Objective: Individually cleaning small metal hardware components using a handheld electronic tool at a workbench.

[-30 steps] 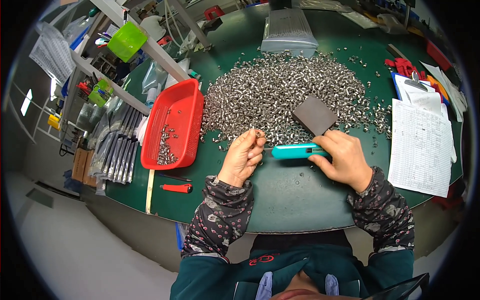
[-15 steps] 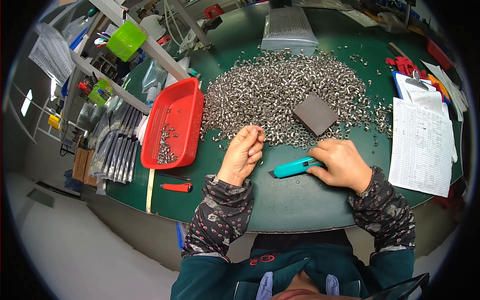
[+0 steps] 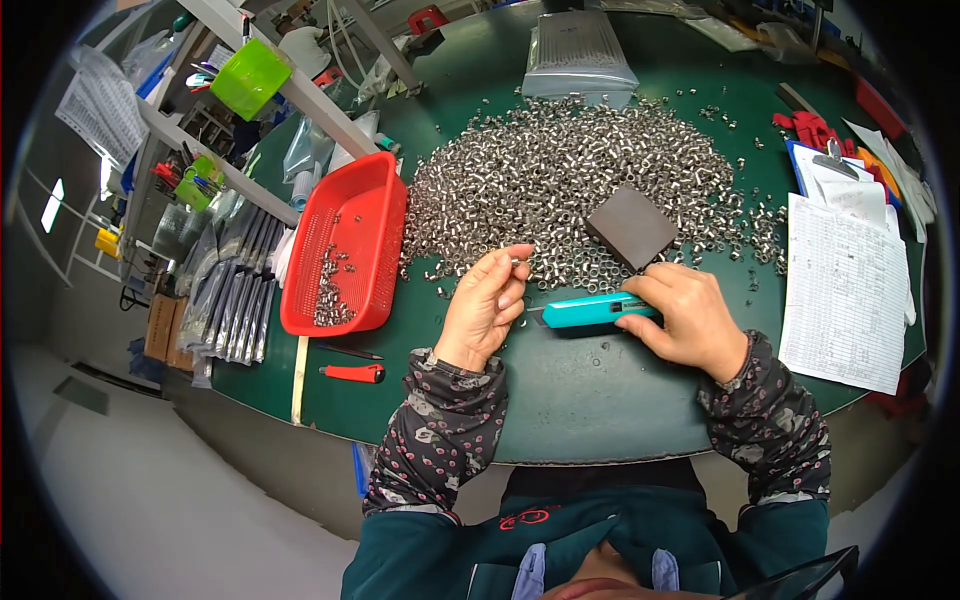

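Over a table [image 3: 590,415], the right hand [image 3: 697,312] clasps a knife [image 3: 582,311], likely light, stiff and best gripped at the rear, while the left hand [image 3: 485,308] pinches a metal piece [image 3: 516,262], probably hard and slick

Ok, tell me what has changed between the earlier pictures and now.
The teal cutter in the right hand tipped down and away from the left hand, then swung back up, its blade near that hand again. The left forefinger has straightened. The right hand kept its grip. The red basket, dark block and pile of metal rings stayed put.
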`<state>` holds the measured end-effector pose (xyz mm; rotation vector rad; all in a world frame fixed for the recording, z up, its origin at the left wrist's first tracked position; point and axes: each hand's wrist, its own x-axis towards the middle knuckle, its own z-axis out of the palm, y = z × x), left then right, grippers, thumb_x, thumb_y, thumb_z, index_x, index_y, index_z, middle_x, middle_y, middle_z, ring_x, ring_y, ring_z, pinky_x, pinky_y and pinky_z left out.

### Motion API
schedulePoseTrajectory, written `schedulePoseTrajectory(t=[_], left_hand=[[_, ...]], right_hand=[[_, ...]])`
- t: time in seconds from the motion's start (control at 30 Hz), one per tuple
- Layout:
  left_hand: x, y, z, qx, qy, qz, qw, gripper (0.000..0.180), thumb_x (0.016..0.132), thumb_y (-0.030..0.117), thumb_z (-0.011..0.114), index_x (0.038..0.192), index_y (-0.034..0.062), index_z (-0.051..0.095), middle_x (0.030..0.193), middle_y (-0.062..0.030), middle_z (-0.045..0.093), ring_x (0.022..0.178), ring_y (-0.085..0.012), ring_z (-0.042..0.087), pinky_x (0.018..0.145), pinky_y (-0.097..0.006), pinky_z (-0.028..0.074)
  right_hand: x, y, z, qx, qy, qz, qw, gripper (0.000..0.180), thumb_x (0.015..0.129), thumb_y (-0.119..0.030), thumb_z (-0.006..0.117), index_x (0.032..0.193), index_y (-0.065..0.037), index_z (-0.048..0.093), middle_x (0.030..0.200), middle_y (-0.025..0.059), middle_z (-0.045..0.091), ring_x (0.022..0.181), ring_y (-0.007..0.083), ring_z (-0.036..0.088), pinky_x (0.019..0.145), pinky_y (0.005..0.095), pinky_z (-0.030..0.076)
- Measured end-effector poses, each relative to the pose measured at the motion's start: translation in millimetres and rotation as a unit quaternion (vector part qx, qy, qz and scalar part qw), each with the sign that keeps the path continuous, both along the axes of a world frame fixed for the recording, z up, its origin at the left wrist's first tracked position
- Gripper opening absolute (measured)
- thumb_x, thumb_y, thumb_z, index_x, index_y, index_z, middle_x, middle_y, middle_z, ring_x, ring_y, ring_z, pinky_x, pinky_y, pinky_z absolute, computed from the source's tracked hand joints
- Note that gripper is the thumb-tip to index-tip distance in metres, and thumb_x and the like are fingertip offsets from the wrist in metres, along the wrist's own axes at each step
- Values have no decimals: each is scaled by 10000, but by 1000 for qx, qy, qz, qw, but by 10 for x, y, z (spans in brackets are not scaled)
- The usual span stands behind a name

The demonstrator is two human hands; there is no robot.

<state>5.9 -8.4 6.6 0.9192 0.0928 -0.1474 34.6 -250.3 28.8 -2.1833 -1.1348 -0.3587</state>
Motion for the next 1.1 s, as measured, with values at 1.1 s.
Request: schedulePoseTrajectory(t=[1.1], left_hand=[[-229,-1051,250,610,-226,-163,741,207,643,111,656,808,33,558,662,-60,474,557,-175,461,523,-283,384]], right_hand=[[229,-88,-122,282,96,-119,947,260,677,-251,642,807,-31,593,705,107,569,634,255,564,558,316,435]])
